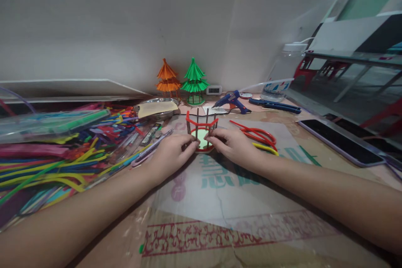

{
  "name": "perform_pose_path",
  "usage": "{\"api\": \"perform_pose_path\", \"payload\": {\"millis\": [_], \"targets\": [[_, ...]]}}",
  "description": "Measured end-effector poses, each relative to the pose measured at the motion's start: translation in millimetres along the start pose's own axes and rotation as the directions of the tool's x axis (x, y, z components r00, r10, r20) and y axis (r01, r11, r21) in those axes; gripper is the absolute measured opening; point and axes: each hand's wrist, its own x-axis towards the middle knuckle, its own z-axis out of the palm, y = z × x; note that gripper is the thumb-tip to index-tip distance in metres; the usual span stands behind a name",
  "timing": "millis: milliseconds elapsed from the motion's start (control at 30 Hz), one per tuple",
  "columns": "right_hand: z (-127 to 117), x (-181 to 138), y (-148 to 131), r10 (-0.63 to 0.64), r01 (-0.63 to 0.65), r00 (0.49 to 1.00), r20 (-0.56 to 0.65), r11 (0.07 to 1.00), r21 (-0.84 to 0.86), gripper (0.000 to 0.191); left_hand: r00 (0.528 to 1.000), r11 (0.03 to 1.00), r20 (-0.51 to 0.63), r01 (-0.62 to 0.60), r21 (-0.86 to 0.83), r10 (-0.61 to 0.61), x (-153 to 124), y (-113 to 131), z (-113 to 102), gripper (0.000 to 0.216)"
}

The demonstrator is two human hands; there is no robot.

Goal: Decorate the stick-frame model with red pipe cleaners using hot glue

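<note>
A small model stands on the cardboard in front of me: a pale green round base (pixel 202 138) with a red rim, dark upright posts and a red frame (pixel 201 122) on top. My left hand (pixel 171 153) pinches the base's left side with curled fingers. My right hand (pixel 234 144) pinches its right side the same way. A purple pen (pixel 152 147) lies just left of my left hand. Red-handled scissors (pixel 259 135) and a yellow strip (pixel 265 147) lie just right of my right hand.
A heap of coloured straws and sticks (pixel 53 163) fills the left. At the back stand an orange paper pagoda (pixel 168 77), a green one (pixel 194 80), a metal dish (pixel 157 108), a blue glue gun (pixel 231 100) and a plastic jar (pixel 284 71). A phone (pixel 339 142) lies right.
</note>
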Motion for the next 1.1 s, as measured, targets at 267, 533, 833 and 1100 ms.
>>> {"api": "perform_pose_path", "payload": {"millis": [267, 533, 833, 1100], "targets": [[-1.1, 1.1, -0.9, 0.03, -0.03, 1.0, 0.008, 0.999, -0.012, 0.023, 1.0, 1.0, -0.019, -0.01, 0.024, 0.011, -0.7, 0.7, -1.1, 0.023], [-6.5, -6.9, -1.8, 0.008, -0.01, 0.995, -0.096, 1.0, -0.021, 0.023, 1.0, 1.0, 0.007, 0.01, 0.003, -0.01, -0.4, 0.9, -1.6, 0.023], [-51.6, 14.4, -43.7, -0.51, 0.454, 0.853, -0.108, 0.828, -0.328, 0.014, 1.0, 1.0, 0.022, 0.01, -0.017, -0.01, -0.4, 2.6, -3.3, 0.027], [-50.2, 40.7, -53.8, -0.325, 0.315, 0.945, 0.043, 0.867, -0.386, 0.016, 1.0, 1.0, 0.018, -0.007, -0.018, 0.007, 0.0, 2.2, -3.2, 0.026]]}}
